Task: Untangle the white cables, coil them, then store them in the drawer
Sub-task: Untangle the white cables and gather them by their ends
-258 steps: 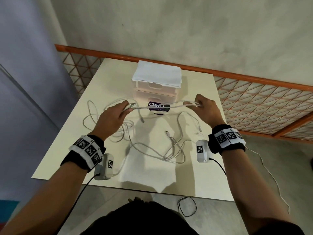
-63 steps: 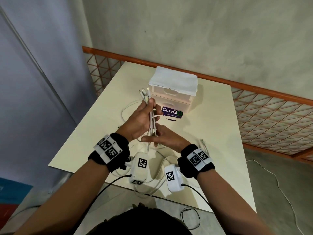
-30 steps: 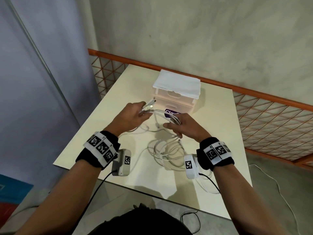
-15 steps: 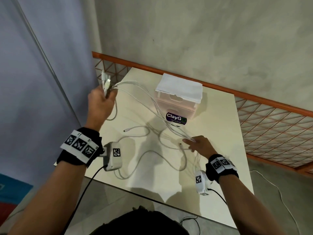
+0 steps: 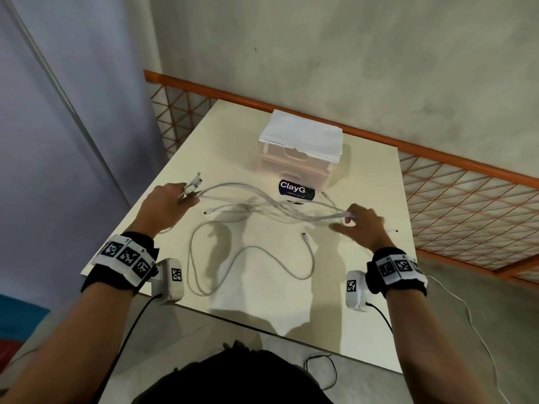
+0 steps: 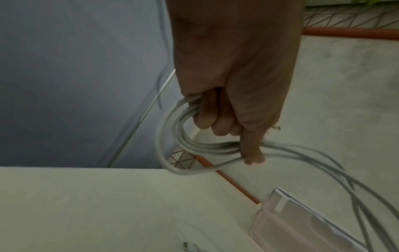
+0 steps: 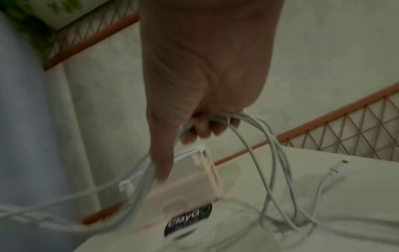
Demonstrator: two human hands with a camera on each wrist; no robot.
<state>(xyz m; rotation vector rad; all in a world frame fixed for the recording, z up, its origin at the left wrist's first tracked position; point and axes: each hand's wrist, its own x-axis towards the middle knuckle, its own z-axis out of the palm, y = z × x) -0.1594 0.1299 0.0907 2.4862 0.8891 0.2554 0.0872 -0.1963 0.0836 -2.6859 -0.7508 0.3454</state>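
Observation:
Several white cables [image 5: 262, 204] stretch above the cream table [image 5: 364, 310] between my two hands. My left hand [image 5: 175, 199] grips their plug ends at the left; in the left wrist view the fingers [image 6: 215, 122] curl round looped cables [image 6: 190, 143]. My right hand [image 5: 360, 223] holds the bundle at the right, fingers [image 7: 205, 131] curled round the strands [image 7: 259, 136]. Another white cable [image 5: 253, 252] lies loose on the table between my wrists. The small translucent drawer unit [image 5: 297, 158] stands behind, its drawers closed.
A folded white cloth [image 5: 303, 135] lies on top of the drawer unit, and a dark "ClayG" label [image 5: 296, 189] sits at its front. An orange mesh railing [image 5: 466, 193] runs behind and to the right. A thin white wire [image 5: 472, 322] trails on the floor at right.
My left hand has come down from high at the left to just above the table. My right hand slid right along the cables, pulling the bundle out lengthwise.

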